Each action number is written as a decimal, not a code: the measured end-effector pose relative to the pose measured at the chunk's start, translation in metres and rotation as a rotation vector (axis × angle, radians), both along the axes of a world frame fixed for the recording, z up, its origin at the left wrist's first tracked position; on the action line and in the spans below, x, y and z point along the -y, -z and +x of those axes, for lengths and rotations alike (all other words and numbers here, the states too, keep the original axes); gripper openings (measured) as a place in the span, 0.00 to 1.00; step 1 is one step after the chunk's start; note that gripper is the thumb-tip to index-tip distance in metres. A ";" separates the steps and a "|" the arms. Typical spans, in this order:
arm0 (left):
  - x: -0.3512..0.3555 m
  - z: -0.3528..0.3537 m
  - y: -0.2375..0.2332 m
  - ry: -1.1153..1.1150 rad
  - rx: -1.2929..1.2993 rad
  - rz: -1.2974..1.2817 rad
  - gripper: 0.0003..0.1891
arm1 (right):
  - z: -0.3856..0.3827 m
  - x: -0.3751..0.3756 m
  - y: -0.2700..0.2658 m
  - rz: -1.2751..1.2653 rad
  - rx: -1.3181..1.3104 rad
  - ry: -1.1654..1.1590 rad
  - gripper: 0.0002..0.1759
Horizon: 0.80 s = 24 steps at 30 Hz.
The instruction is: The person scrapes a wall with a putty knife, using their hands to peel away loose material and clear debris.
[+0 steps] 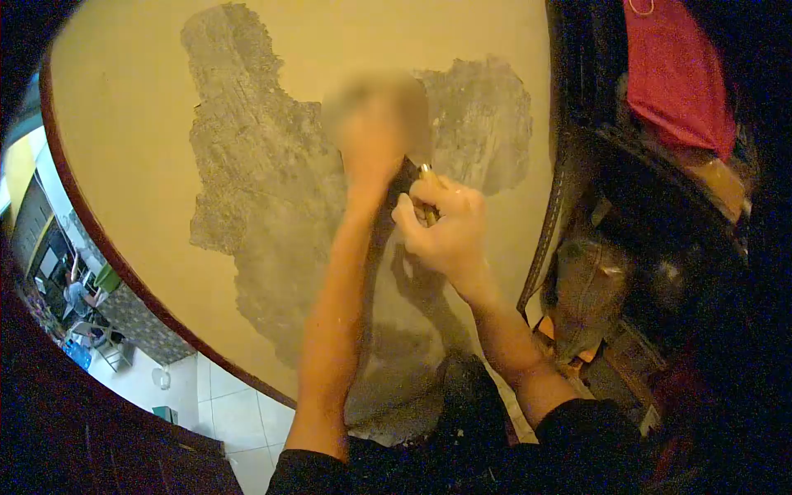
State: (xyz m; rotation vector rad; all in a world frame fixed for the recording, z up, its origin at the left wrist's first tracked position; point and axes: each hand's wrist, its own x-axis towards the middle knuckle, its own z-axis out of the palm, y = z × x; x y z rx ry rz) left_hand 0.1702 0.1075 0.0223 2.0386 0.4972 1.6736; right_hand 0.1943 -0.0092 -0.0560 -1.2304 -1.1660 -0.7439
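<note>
In front of me is a yellow wall (124,124) with a large rough grey patch (256,165) where the paint is off. My right hand (450,223) is closed around the yellowish handle of a scraper (426,172), which has a shiny metal collar. A dark shape beside it may be the blade or a shadow. Up and to the left of it, my left hand (375,128) is raised at the wall. A blur covers its fingers, so whether it holds anything is hidden.
Red cloth (681,74) hangs at the upper right, above dark cluttered items. A brown edge (148,289) borders the wall on the left. Beyond it lie a tiled floor (235,412) and, farther off, a person (78,297) near a folding chair.
</note>
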 end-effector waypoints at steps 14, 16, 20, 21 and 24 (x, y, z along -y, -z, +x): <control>-0.001 0.003 0.005 -0.038 -0.013 0.145 0.24 | -0.002 0.004 0.010 -0.009 -0.020 0.024 0.11; 0.001 -0.001 0.014 0.058 -0.075 0.043 0.25 | -0.001 0.002 0.008 -0.023 0.010 0.017 0.11; -0.007 0.020 -0.019 -0.051 0.042 0.153 0.26 | 0.009 -0.010 -0.014 -0.023 -0.049 0.098 0.11; -0.010 0.023 -0.022 -0.047 0.043 0.150 0.26 | 0.012 -0.013 -0.023 -0.006 -0.051 0.097 0.11; -0.006 0.017 -0.025 -0.031 -0.027 0.094 0.27 | 0.009 -0.001 -0.018 -0.010 -0.010 0.083 0.11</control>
